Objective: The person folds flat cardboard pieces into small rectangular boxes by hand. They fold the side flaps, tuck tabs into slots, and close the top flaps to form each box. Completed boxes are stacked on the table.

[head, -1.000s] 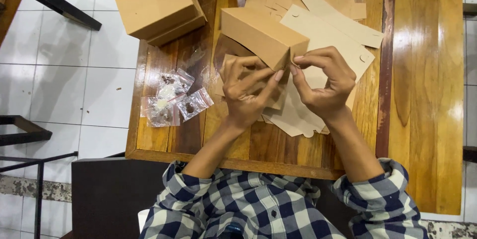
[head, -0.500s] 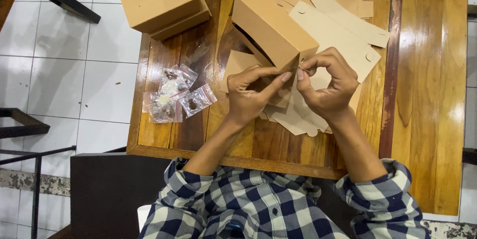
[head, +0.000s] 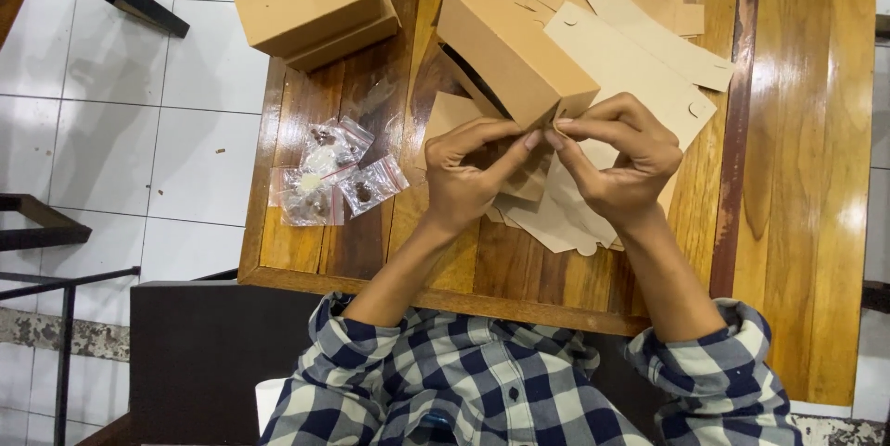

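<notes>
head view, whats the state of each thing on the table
cardboard box: folded up, held at its near corner
left hand: pinching the box corner
right hand: pinching the same corner
flat cardboard sheets: unfolded, piled
closed boxes: stacked at table corner
small plastic bags: sealed, lying flat

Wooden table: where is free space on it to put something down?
Bare wood on the table, right of the flat cardboard cutouts, and in front of the small plastic bags. Crowded around the kraft box under both hands.
</notes>
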